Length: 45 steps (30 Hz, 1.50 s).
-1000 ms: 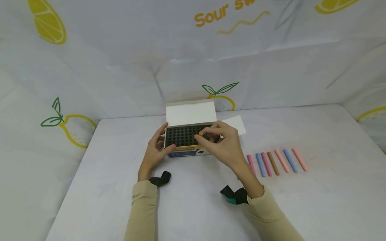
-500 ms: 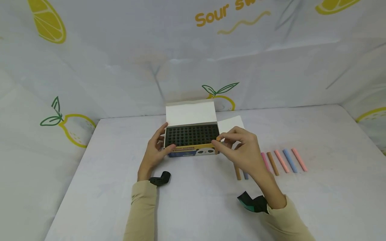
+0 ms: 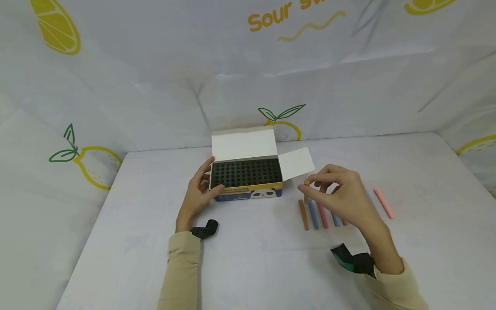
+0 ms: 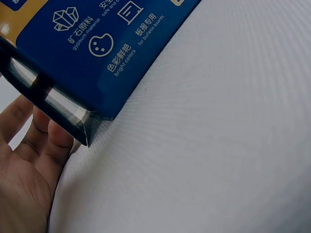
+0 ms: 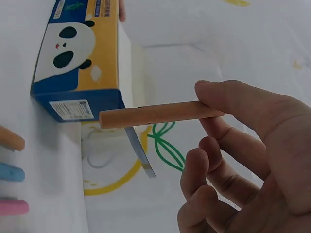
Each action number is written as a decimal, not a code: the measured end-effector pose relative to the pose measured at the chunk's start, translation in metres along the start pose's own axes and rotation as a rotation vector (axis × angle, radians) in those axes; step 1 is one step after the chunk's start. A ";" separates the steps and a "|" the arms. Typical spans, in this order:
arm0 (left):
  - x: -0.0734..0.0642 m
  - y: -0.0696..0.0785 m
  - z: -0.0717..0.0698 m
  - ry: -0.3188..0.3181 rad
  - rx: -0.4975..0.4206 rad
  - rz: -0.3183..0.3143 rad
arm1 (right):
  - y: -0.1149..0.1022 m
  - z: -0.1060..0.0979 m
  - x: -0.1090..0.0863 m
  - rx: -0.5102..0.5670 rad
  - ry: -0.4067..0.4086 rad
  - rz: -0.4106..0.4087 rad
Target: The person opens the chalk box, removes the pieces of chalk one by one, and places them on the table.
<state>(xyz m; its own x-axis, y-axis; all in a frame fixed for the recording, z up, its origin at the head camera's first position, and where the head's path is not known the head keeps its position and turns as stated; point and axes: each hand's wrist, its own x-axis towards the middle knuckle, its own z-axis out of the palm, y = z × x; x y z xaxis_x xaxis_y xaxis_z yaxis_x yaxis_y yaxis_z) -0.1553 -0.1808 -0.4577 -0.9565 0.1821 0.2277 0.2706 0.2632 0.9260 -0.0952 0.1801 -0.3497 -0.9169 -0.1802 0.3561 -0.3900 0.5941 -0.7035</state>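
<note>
My right hand [image 3: 341, 193] pinches an orange-brown chalk stick [image 5: 150, 115] by one end between thumb and forefinger, right of the box in the head view. In the right wrist view the stick's free end overlaps the chalk box [image 5: 73, 58]. That box [image 3: 248, 193], blue and yellow with a panda print, stands with its lid raised, showing a black insert [image 3: 246, 172] full of round holes. My left hand [image 3: 196, 193] grips the box's left end, thumb at the front edge and fingers round the far side. In the left wrist view those fingers [image 4: 41, 131] are against the box's end.
Several chalk sticks lie in a row to the right, including a brown stick [image 3: 304, 214], a blue stick [image 3: 313, 214] and a pink stick [image 3: 384, 203]; my right hand covers some. A white side flap [image 3: 296, 163] sticks out from the box. A lemon-print cloth [image 3: 162, 86] hangs behind.
My right hand has moved right, from over the box's holes to above the chalk row, with the orange-brown chalk stick still pinched. My left hand stays on the box.
</note>
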 end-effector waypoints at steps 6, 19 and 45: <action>-0.001 0.000 0.001 0.003 0.004 0.004 | 0.010 -0.026 -0.005 -0.057 -0.047 0.053; -0.001 0.002 0.000 0.006 0.023 -0.014 | 0.054 -0.083 -0.013 -0.239 -0.201 0.312; 0.000 0.003 0.002 0.005 0.039 -0.005 | 0.122 -0.133 -0.043 -0.394 -0.251 0.708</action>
<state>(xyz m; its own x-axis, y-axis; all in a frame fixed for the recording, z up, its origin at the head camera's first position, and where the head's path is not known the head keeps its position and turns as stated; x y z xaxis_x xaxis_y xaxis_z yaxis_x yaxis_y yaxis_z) -0.1537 -0.1781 -0.4552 -0.9583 0.1758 0.2251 0.2700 0.3011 0.9146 -0.0918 0.3646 -0.3695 -0.9435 0.1961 -0.2671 0.2983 0.8536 -0.4270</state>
